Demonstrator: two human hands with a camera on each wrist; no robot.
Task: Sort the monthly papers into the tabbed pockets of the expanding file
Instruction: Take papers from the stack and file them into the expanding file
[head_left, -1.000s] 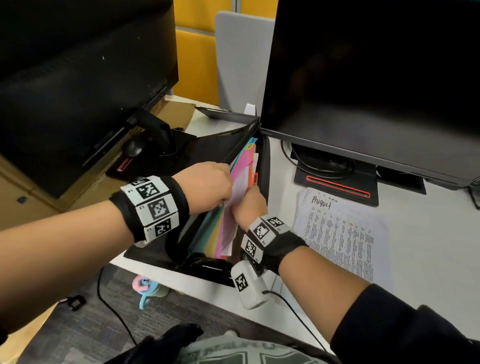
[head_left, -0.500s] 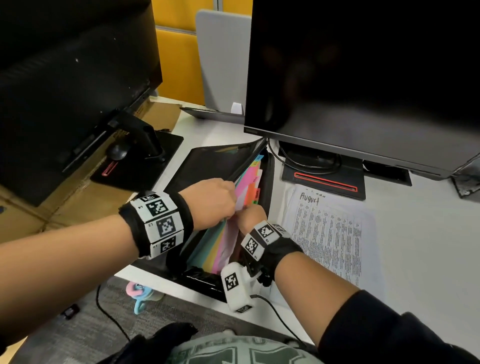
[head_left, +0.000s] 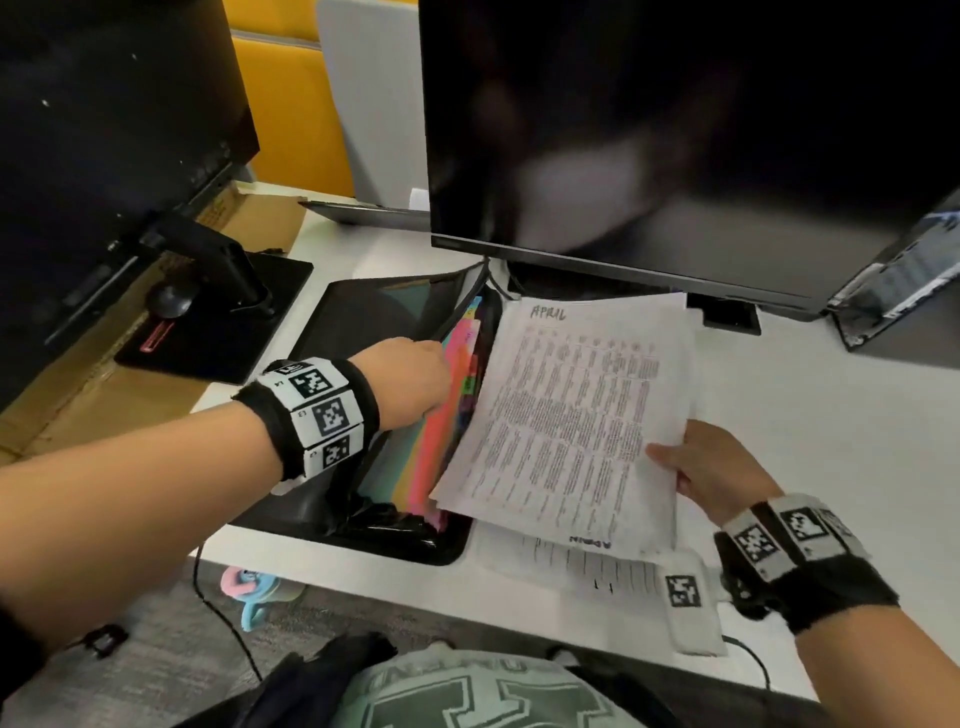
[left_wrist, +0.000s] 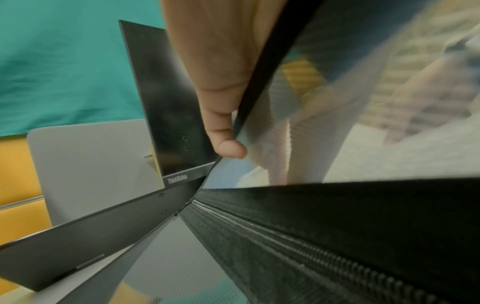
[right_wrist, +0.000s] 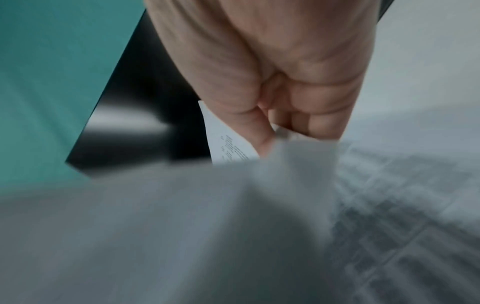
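Two hands at work: left hand (head_left: 415, 382) reaching into the file (head_left: 374, 312), fingers curled over the black flap edge and holding the mouth apart; right hand (head_left: 711, 470) pinching the near right edge of the April sheet (head_left: 571, 415), thumb on top, held tilted over the file's right rim, above more papers (head_left: 587, 564) on the desk (head_left: 831, 441)

Best done by finding April's tab among the coloured dividers (head_left: 457, 395) first, spreading that one pocket wide with the left fingers, then leading in with the sheet's left edge, kept taut and parallel to the dividers so no corner catches or folds

Hidden or unclear: tab labels too small to read; left fingertips buried in the pockets, so which pocket is parted cannot be told; right-wrist view mostly motion-blurred paper; lower papers' month only partly legible; monitor (head_left: 675, 130) covering the desk behind
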